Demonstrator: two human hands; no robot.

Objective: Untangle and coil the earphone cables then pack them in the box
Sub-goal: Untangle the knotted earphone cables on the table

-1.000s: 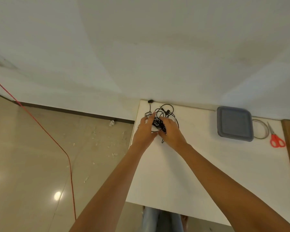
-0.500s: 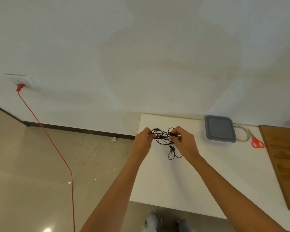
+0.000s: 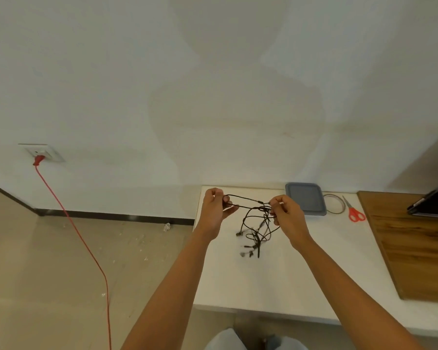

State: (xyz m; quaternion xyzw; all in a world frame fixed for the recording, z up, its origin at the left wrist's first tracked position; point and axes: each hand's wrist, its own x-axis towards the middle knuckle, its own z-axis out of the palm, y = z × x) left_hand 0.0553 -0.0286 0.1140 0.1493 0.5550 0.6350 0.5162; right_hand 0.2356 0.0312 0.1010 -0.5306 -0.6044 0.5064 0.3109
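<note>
Head view. The left hand pinches one end of a loop of the black earphone cables between thumb and fingers. The right hand has its grip closed on the other end, fingers curled round the thin strands. A doubled strand runs taut between the two grips. Below the right grip the rest hangs in loose, tangled loops that end in small plugs and buds; I cannot tell whether these touch the counter.

The counter is white, smooth and matte. Its left edge runs just under the left grip, and its far edge meets the wall just behind both grips. A wide bare stretch lies below the grips, toward the person.

Just right of the right grip sits the box, grey and squarish with rounded corners, its lid on. Further right lie a thin wire ring, red-handled scissors and a wooden board with dark grain. Left of the left grip, past the counter edge, a red cord trails over the glossy beige floor.
</note>
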